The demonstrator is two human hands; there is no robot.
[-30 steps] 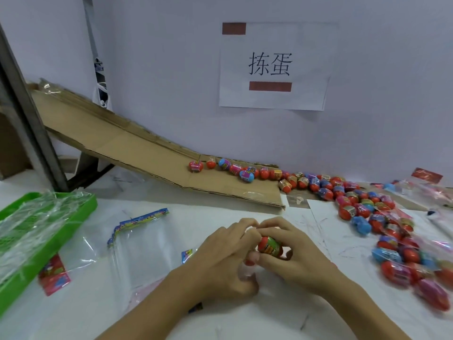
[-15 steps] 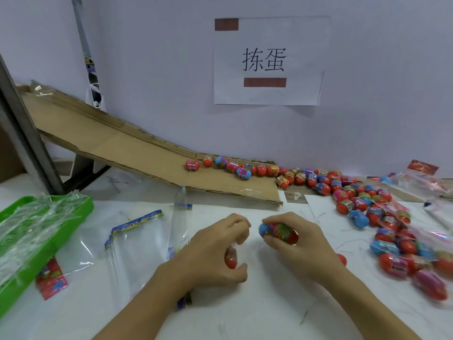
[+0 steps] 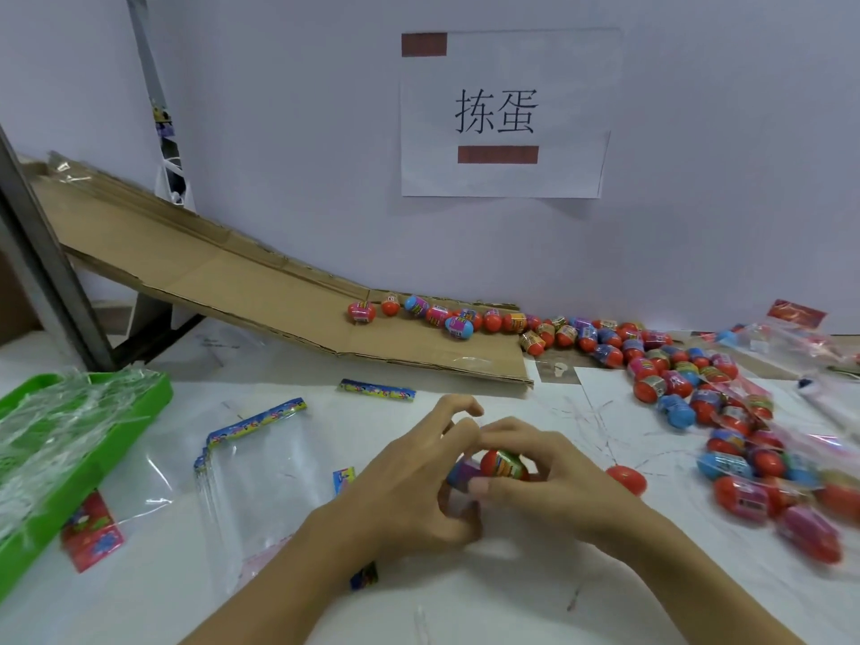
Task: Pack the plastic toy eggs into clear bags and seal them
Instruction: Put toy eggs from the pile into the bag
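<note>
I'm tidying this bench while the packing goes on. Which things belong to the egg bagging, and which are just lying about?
Job:
- red egg gripped by right hand, left hand beside it
- loose eggs
- clear bags
- filled bags

Lying about:
- cardboard ramp
- green tray
- wall sign

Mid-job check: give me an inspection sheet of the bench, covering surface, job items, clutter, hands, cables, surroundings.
Surface: white table, pen marks.
Job's things: toy eggs trail from the cardboard ramp to the right; one red egg lies alone; clear bags lie flat at left.
Clutter: green tray holding plastic film; filled bags at right.
Hands: left hand and right hand together grip a held egg.
Cables: nothing seen.
Surroundings: paper sign on wall.
</note>
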